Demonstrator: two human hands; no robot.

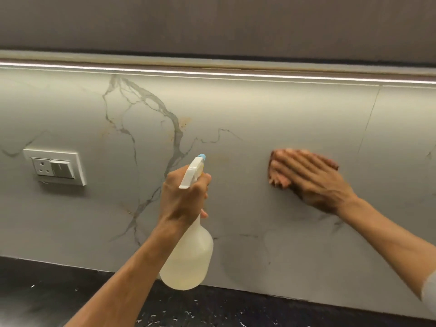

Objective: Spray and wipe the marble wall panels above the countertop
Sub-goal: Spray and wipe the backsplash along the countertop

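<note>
The grey-veined marble wall panel [247,109] fills the middle of the view above a black countertop [236,310]. My left hand [182,199] grips the neck of a translucent spray bottle [188,258] with pale liquid; its white trigger head with a blue nozzle points at the wall. My right hand [311,175] lies flat against the panel, fingers spread and blurred, pressing a pinkish-orange cloth [277,179] to the marble. Most of the cloth is hidden under the palm.
A white socket and switch plate [55,166] is set in the wall at the left. A lit strip [212,73] runs under dark upper cabinets [212,22]. A vertical panel joint [369,119] lies right of my right hand.
</note>
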